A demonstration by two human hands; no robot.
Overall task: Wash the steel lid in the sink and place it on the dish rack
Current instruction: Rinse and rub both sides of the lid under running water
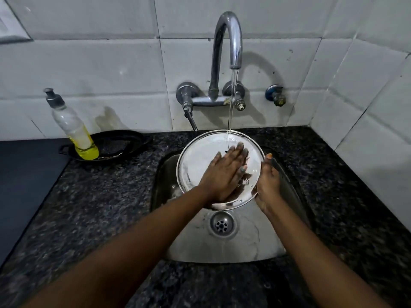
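Observation:
The round steel lid [200, 158] is held tilted over the steel sink [224, 247], its face toward me. Water runs from the curved tap [231, 34] onto the lid's upper part. My left hand [224, 172] lies flat on the lid's face, fingers spread and pointing up toward the stream. My right hand [268, 185] grips the lid's right rim, thumb up along the edge. The lower part of the lid is hidden behind my left hand.
A dish soap bottle [73, 130] with yellow liquid stands in a black tray [124, 138] at the back left on the dark granite counter [100, 196]. The sink drain [221, 224] lies below the lid. White tiled walls close the back and right.

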